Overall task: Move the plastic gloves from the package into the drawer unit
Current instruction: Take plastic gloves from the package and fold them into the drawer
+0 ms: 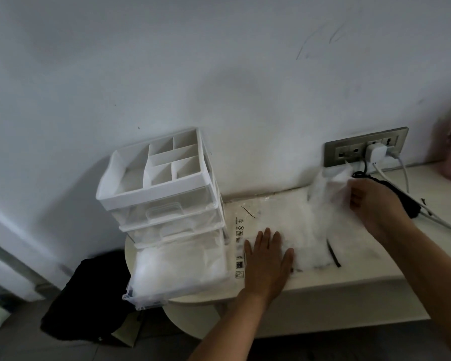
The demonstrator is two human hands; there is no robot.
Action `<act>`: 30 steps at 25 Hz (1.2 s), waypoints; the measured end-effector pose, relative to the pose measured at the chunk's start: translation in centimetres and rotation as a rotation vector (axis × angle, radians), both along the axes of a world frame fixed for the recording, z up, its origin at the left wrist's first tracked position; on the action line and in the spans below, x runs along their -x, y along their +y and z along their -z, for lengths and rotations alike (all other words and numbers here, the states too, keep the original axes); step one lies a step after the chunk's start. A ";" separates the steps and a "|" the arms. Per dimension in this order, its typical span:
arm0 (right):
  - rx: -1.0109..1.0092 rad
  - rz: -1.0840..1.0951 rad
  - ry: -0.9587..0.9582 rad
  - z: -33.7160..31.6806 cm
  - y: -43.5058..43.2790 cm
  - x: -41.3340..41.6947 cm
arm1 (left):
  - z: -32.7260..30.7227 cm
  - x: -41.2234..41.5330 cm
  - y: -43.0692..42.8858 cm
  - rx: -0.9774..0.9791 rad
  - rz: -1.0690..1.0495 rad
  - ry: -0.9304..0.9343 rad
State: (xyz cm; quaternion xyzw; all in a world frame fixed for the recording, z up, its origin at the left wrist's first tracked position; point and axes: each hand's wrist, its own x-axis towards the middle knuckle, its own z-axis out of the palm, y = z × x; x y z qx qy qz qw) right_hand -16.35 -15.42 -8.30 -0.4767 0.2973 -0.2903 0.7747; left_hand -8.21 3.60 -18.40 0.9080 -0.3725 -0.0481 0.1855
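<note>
Pale wall (219,74) rises behind a cream counter (362,280), and both hands work at its near edge. The left hand (268,259) lies flat with straight fingers, pressing the clear package (261,217) down onto the counter. The right hand (375,204) pinches a bunch of plastic gloves (328,188) and holds it up above the package's far end, just in front of the socket panel (362,149). More gloves lie in a white heap in the package, between the two hands.

Left of the package stands the drawer unit (162,194). Its bottom drawer (141,299) is pulled out and already holds a loose layer of gloves.

This looks like the pulling-out step, partway through the transfer. Next, the right hand likely needs to draw the bunch free while the left pins the package, then carry it across to the open drawer.
</note>
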 end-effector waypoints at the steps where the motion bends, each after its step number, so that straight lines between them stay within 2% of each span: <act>1: -0.057 -0.054 -0.074 -1.1 0.2 0.4 | 0.0 0.0 -0.1 -0.007 -0.004 0.017; 4: -0.020 -0.183 -0.189 -3.4 0.9 0.8 | 0.1 -0.7 -0.1 0.010 -0.001 0.115; 6: 0.199 -0.164 -0.122 -4.2 1.5 0.7 | -1.4 -1.0 -0.5 0.090 -0.054 0.233; 9: 0.548 -0.167 0.005 -4.1 2.9 0.7 | -4.9 -1.4 -1.0 0.537 -0.180 0.702; 12: 0.747 -0.177 0.139 -3.2 3.6 0.2 | -7.6 -2.4 -1.5 0.786 -0.081 0.998; 14: 0.809 -0.210 0.178 -2.3 3.6 -0.3 | -8.6 -3.1 -1.9 0.798 -0.016 1.002; 16: 0.856 -0.248 0.192 -1.7 3.6 -0.6 | -9.6 -3.5 -2.1 0.749 -0.003 0.915; 18: 0.871 -0.330 0.174 -1.6 3.8 -0.9 | -9.9 -4.2 -2.0 0.695 0.014 0.924; 20: 0.859 -0.414 0.116 -2.0 4.2 -1.3 | -9.9 -4.8 -1.8 0.666 0.082 0.987; 22: 0.812 -0.465 0.064 -2.7 4.6 -1.6 | -9.7 -5.0 -1.3 0.647 0.193 1.127; 25: 0.781 -0.509 0.065 -3.8 5.0 -1.5 | -9.0 -5.3 -0.6 0.714 0.287 1.307; 27: 0.859 -0.544 0.105 -4.1 4.9 -1.6 | -8.8 -5.4 0.0 0.716 0.226 1.253; 30: 1.049 -0.534 0.276 -3.0 4.4 -2.8 | -8.9 -5.5 0.3 0.734 0.044 1.096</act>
